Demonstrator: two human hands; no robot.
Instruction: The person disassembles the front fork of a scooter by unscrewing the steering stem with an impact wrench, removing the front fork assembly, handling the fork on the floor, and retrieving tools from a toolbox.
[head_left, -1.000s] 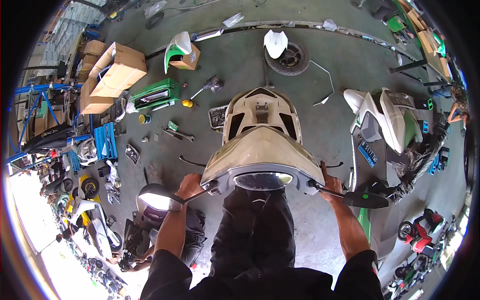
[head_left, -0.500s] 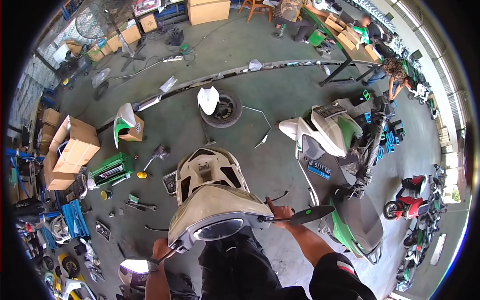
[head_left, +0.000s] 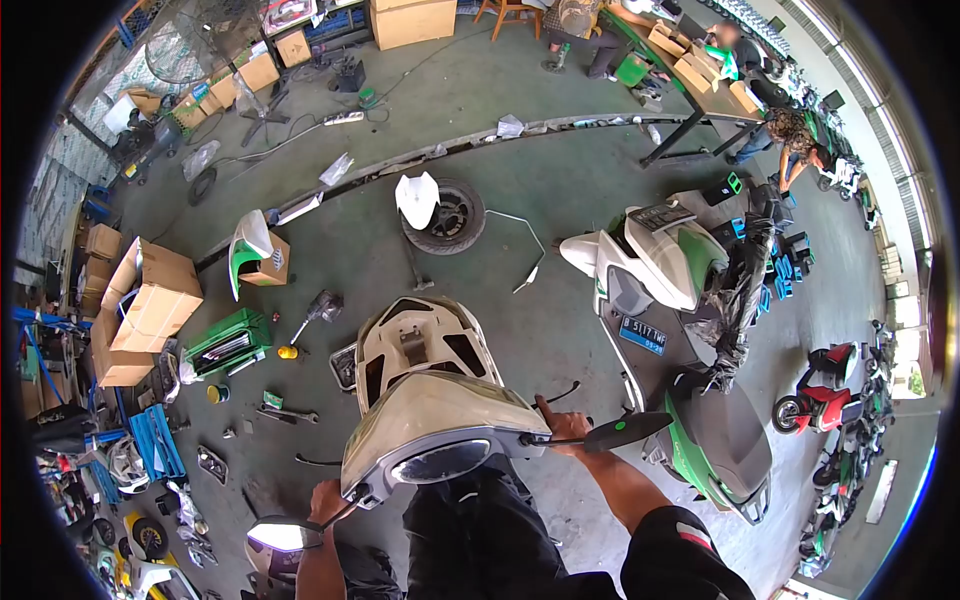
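A beige scooter (head_left: 440, 408) with a dark oval dash display (head_left: 443, 460) stands right in front of my body. My left hand (head_left: 328, 500) is closed around its left handlebar grip, partly behind the left mirror (head_left: 285, 537). On the other side, my right hand (head_left: 565, 428) wraps the right handlebar grip, beside the dark right mirror (head_left: 628, 431). Thin brake levers stick out ahead of both hands. Most of each grip is hidden by the fingers.
A white and green scooter (head_left: 660, 270) stands close on the right. Ahead lie a wheel (head_left: 460, 222) with a white panel (head_left: 416, 200) and a bent metal rod (head_left: 530, 235). At left are a green toolbox (head_left: 228, 342), wrenches (head_left: 288, 413) and cardboard boxes (head_left: 160, 290). People work near a table (head_left: 715, 100).
The view has shifted slightly, so the surroundings sit a little differently in frame. Both hands keep their hold on the handlebar grips.
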